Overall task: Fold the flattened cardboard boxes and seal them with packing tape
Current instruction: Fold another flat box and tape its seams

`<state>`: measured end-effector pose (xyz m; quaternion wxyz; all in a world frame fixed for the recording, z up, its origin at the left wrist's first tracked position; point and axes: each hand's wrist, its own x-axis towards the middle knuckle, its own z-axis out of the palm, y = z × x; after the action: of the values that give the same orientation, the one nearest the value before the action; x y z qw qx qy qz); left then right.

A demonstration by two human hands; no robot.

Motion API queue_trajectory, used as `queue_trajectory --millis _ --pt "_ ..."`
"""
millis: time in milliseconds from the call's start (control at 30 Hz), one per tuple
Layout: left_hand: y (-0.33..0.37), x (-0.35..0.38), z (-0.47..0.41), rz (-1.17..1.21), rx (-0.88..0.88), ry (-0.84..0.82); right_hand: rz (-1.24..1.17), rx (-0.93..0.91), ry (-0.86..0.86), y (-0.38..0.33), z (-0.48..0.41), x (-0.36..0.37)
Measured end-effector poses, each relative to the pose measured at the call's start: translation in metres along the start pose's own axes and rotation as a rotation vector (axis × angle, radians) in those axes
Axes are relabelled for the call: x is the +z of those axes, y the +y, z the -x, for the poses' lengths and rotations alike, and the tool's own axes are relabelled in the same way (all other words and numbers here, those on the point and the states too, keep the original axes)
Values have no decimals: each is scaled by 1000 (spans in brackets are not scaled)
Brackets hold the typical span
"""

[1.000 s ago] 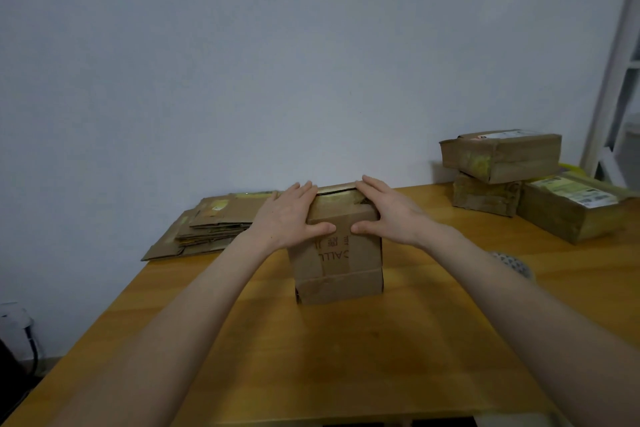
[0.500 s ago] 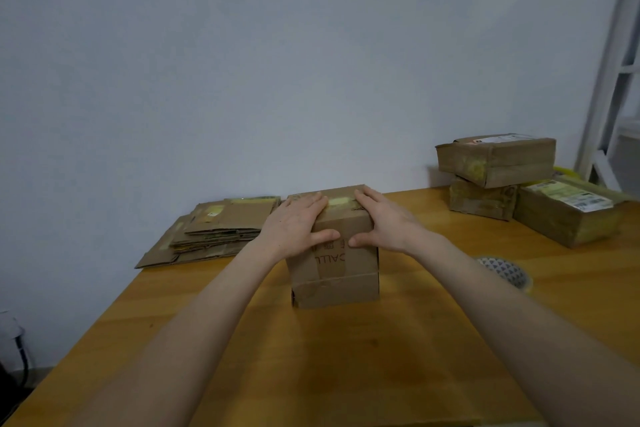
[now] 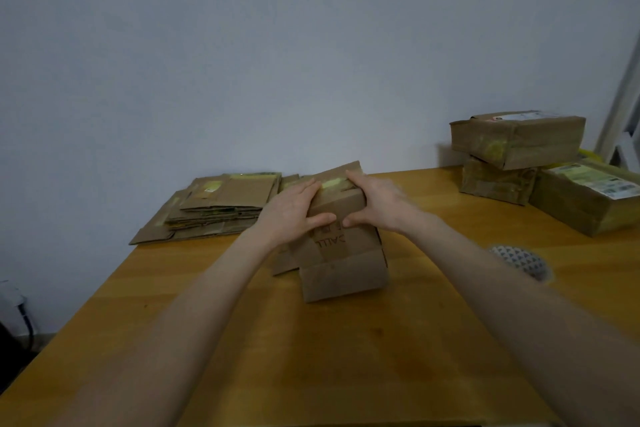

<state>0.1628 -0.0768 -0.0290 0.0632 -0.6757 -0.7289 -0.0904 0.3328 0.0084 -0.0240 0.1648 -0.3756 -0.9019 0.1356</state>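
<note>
On the bench (image 3: pixel 346 374) the cardboard box (image 3: pixel 343 274) stands upright at centre, its top flaps gripped from either side by the left hand (image 3: pixel 294 213) and right hand (image 3: pixel 381 204), while the patterned roll (image 3: pixel 521 258), likely tape, lies nearer the right.

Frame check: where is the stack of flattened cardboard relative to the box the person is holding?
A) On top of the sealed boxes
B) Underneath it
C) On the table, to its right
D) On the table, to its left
D: the stack of flattened cardboard lies on the table to the left of the box gripped by the left hand and right hand; the sealed boxes sit on the right.
</note>
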Motion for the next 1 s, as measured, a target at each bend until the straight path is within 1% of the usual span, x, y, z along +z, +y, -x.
queue_trajectory --millis 67,200,233,367,600,733,1000 --pt "-6 1 -2 -29 -14 22 -82 13 -17 -3 -3 8" --pt "-12 12 -1 -118 -16 -111 -144 63 -92 0 -2 39" --pt "-11 17 1 -142 -21 -120 -150 68 -94 1 -2 43" --pt "-7 29 7 -189 -28 -94 -129 68 -83 6 0 47" --pt "-6 26 11 -182 -38 -141 -114 62 -93 5 4 48" --pt "-1 20 11 -219 -41 -148 -48 62 -130 5 4 41" --pt "3 13 7 -199 -60 -149 -96 77 -145 10 10 36"
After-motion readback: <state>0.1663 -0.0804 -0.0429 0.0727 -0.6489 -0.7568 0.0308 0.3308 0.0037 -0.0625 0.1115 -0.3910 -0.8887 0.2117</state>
